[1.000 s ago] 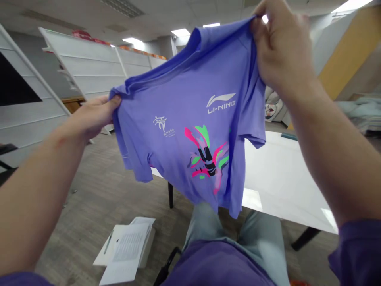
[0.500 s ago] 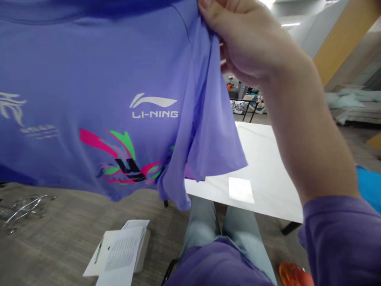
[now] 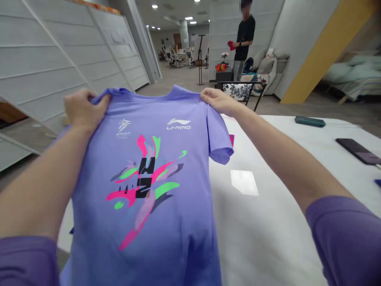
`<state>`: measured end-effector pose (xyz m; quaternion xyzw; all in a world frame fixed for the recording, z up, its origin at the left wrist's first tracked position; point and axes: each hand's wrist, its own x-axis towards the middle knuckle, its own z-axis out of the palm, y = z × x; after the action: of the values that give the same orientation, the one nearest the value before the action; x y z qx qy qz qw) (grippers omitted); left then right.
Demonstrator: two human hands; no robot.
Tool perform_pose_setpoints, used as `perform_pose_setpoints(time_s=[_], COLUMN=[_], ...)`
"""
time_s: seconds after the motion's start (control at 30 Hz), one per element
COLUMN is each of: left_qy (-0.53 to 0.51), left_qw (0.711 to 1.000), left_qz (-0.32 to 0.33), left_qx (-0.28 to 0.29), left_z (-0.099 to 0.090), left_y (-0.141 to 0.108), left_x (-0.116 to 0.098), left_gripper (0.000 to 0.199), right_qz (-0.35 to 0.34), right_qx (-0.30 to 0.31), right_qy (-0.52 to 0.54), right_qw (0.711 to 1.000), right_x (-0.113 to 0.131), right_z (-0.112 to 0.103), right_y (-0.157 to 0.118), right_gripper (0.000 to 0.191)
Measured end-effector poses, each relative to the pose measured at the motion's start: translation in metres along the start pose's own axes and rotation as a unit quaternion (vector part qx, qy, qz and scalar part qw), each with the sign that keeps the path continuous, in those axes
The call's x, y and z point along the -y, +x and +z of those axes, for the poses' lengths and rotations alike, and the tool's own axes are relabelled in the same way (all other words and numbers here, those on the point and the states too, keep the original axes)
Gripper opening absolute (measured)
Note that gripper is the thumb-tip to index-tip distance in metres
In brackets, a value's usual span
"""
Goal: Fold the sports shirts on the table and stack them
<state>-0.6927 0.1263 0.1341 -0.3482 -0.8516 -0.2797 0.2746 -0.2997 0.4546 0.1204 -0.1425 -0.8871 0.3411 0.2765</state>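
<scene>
The left hand [image 3: 85, 107] grips the shoulder of a purple T-shirt [image 3: 184, 214], thumb against the fabric. The right hand [image 3: 218, 101] pinches the opposite shoulder near the collar. Both arms are extended, and the collar edge spans the gap between the hands.

The T-shirt hangs front side toward the wearer, over the near left part of a white table [image 3: 276, 214]. Two white logos sit at chest level; a pink, green and black print lies below them. The short sleeve beside the right hand hangs free. The hem is out of frame, so its contact with the table cannot be determined.

A small pink patterned item [image 3: 231, 140] shows just beside that sleeve. Toward the right side of the table lie a dark green case [image 3: 310, 122] and a dark phone-like slab [image 3: 357, 151].

Beyond the table stands a black-framed chair [image 3: 238, 91]. Farther back, a person in black [image 3: 246, 39] holds a red item [image 3: 231, 45].
</scene>
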Motion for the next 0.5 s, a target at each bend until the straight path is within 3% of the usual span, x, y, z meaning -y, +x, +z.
perform_pose_setpoints(time_s=[0.1,0.17,0.23,0.27,0.3,0.37,0.5], left_qy=[-0.013,-0.023,-0.034,-0.035,-0.032,-0.005,0.09], left_qw=[0.995,0.991,0.988,0.987,0.987,0.984,0.973], left_qz=[-0.009,0.003,0.01,0.018,0.028,0.05,0.037], left_qx=[0.094,0.133,0.148,0.153,0.158,0.169,0.208], left_z=[0.112,0.171,0.207,0.215,0.215,0.195,0.11], left_y=[0.005,-0.004,-0.023,-0.036,-0.052,-0.091,-0.187], left_x=[-0.023,-0.036,-0.042,-0.042,-0.04,-0.026,0.003], left_gripper=[0.096,0.091,0.082,0.077,0.073,0.069,0.073], right_qz=[0.144,0.235,0.27,0.275,0.276,0.27,0.267], right_qx=[-0.017,-0.024,-0.014,-0.004,0.011,0.053,0.08], right_qy=[-0.089,-0.123,-0.146,-0.165,-0.187,-0.222,-0.235], right_qw=[0.985,0.964,0.952,0.947,0.943,0.936,0.931], right_x=[-0.084,-0.126,-0.156,-0.166,-0.172,-0.175,-0.14], right_z=[0.024,0.042,0.057,0.062,0.066,0.072,0.068], right_y=[0.013,0.002,-0.021,-0.034,-0.047,-0.067,-0.088], right_gripper=[0.035,0.05,0.068,0.074,0.079,0.075,0.043])
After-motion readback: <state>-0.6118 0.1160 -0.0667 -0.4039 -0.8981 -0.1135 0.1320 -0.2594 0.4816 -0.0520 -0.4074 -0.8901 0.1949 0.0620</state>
